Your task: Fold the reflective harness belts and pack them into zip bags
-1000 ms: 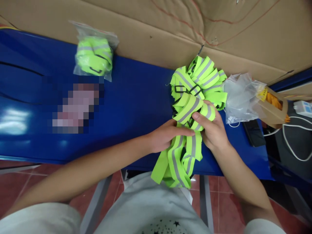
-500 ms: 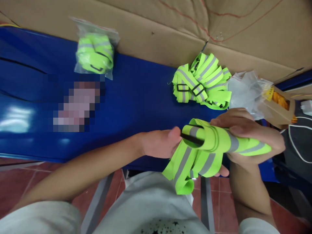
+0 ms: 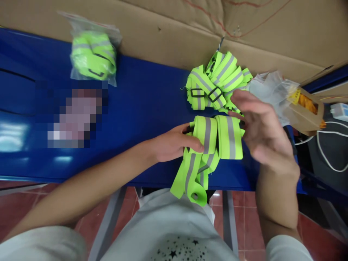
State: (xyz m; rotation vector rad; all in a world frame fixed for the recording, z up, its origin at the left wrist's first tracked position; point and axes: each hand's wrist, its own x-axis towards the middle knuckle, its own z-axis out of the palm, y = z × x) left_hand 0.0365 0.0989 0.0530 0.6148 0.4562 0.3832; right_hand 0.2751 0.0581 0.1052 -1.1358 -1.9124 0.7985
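Observation:
My left hand [image 3: 178, 142] grips a neon-yellow reflective strap [image 3: 208, 135] with a grey stripe, thumb on top. The strap is rolled into two flat coils side by side, and loose ends dangle below near the table's front edge. Just right of the coils is my right hand [image 3: 268, 134], fingers apart and slightly blurred, holding nothing. Behind them lies a pile of similar straps [image 3: 217, 85] with black buckles. At the back left, another coiled strap [image 3: 94, 58] sits inside a clear zip bag [image 3: 108, 30].
The blue table [image 3: 146, 94] backs onto brown cardboard [image 3: 136, 29]. Clear plastic bags [image 3: 268, 92] lie right of the strap pile, beside a cardboard box [image 3: 306, 112] with orange contents. White cables [image 3: 328, 152] are at far right. A pixelated patch covers something at left.
My right hand has let go of the strap and opened, moving up and away. The coiled strap has turned in my left hand, its coils now facing up.

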